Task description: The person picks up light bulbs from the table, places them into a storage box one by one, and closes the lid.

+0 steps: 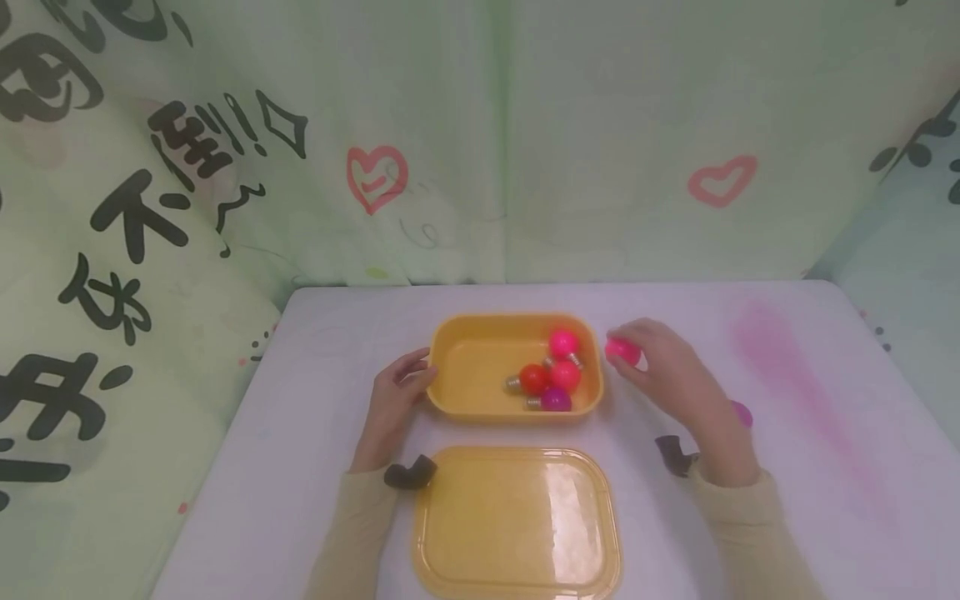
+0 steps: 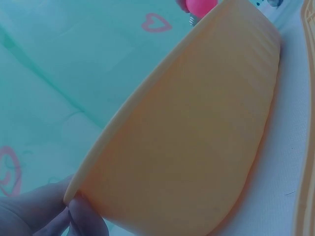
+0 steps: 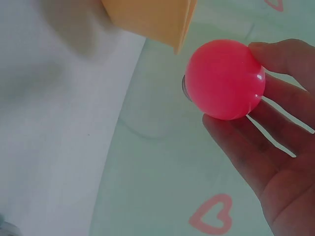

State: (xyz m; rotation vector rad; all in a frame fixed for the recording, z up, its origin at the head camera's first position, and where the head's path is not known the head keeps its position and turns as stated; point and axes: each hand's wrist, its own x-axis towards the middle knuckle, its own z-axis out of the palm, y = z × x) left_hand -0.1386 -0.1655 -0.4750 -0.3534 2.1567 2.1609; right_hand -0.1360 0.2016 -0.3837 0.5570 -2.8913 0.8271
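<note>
The fingers of your right hand (image 1: pixel 667 371) pinch a pink bulb (image 1: pixel 624 353) just beside the right end of the yellow box (image 1: pixel 472 367); those of your left hand (image 1: pixel 397 396) pinch its opposite rim. Step appears to be loading: four bulbs (image 1: pixel 534 380) lie inside. Next move likely calls for clearing the wall, then a low release.
</note>
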